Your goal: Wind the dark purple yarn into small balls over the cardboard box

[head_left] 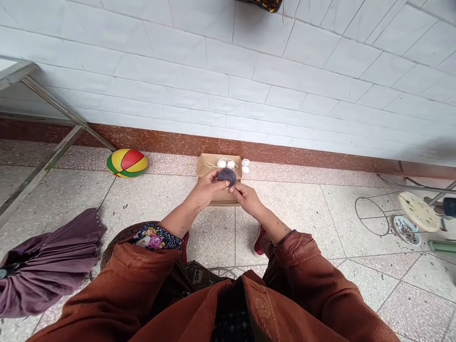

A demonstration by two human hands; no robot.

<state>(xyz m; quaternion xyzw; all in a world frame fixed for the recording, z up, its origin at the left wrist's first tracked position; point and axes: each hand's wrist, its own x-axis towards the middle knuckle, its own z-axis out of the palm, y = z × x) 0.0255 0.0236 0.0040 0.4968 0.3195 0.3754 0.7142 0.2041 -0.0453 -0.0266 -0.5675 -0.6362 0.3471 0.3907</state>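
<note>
A dark grey-purple ball of yarn (227, 176) is held in front of me, over an open cardboard box (210, 159). My left hand (209, 186) wraps round its left side, with the thumb across the front. At its lower right, the fingertips of my right hand (246, 195) are pinched together; whatever lies between them is too small to make out. Behind the ball, white yarn balls (221, 163) with loose strands lie in the box. More small white balls (245, 165) sit on the floor just right of it.
A colourful ball (127, 163) rests near the wall to the left, beside a metal frame (60, 102). A purple umbrella-like cloth (60, 263) lies at lower left. To the right are a round stool (418, 211) and a white bowl (406, 231).
</note>
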